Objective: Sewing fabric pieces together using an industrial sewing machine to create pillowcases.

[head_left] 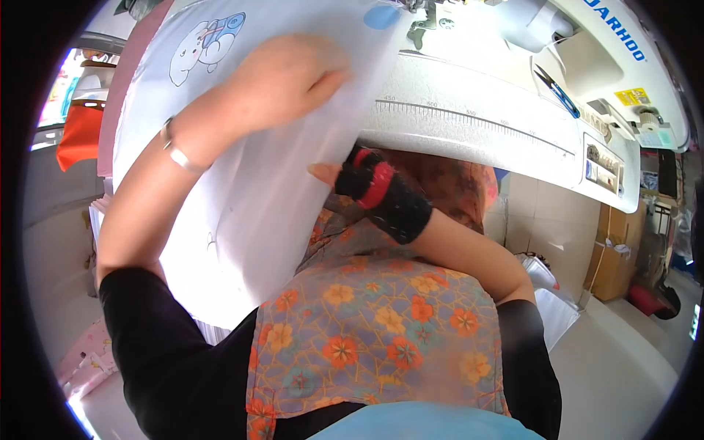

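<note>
A sheet of pale white fabric (pixel 249 183) spreads over the left side of the sewing table and hangs down toward my lap. A cartoon bear print (pixel 205 48) shows near its far left part. Over the fabric's far part is my left hand (pixel 297 77), blurred, its fingers curled down and partly hidden. My right hand (pixel 374 187), in a black and red wrist support (pixel 396 205), holds the fabric's right edge. Its thumb lies on top and the fingers are hidden beneath.
A white sewing machine (pixel 623 44) stands at the far right, its presser foot area (pixel 422 26) beyond the fabric. A ruler scale (pixel 469 121) runs along the table's front. Blue thread snips (pixel 557 92) and a small parts tray (pixel 603 165) lie right. Cardboard boxes (pixel 612 253) stand on the floor.
</note>
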The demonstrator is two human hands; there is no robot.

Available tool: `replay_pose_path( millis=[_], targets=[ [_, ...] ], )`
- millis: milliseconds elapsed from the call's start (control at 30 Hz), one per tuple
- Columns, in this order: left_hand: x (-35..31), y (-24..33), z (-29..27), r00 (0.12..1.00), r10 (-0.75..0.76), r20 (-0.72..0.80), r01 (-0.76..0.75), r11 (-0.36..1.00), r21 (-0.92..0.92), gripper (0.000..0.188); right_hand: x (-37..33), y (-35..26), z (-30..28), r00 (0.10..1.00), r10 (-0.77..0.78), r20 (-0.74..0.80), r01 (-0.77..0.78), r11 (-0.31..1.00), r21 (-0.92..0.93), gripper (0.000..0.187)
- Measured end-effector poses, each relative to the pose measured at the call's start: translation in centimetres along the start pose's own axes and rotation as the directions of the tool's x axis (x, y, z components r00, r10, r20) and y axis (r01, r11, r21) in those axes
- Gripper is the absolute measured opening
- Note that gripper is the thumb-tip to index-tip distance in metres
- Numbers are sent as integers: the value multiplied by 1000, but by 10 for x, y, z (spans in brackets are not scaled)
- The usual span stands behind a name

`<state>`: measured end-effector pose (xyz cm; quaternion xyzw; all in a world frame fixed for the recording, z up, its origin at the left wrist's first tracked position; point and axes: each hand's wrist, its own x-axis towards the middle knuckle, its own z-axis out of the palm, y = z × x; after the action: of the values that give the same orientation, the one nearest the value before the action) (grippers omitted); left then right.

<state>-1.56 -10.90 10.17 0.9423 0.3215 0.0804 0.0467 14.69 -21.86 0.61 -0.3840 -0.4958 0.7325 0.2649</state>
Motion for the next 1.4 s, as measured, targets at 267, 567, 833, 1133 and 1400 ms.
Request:
replay_pose_path(
  millis=[267, 567, 833, 1133, 1400],
  targets=[
    [68, -48, 70, 973, 99, -210, -104, 995, -10, 52, 29, 69, 25, 996, -62, -57, 83, 850, 520, 26],
    [70, 0, 62, 985, -81, -153, 87, 996, 30, 52, -25, 39, -7, 942, -295, 159, 332, 886, -325, 24],
    [71, 10, 62, 972, -186, -143, 188, 982, 2, 52, -48, 28, -17, 989, -129, -72, 121, 987, -105, 30],
    [75, 2, 65, 962, -128, -241, 140, 990, 30, 41, -48, 43, -21, 961, -7, -277, 0, 1000, -22, 37],
    [58, 18, 76, 933, 22, -358, -12, 999, 32, 32, -46, 91, -8, 983, -79, -168, 49, 983, -176, 39]
  ],
)
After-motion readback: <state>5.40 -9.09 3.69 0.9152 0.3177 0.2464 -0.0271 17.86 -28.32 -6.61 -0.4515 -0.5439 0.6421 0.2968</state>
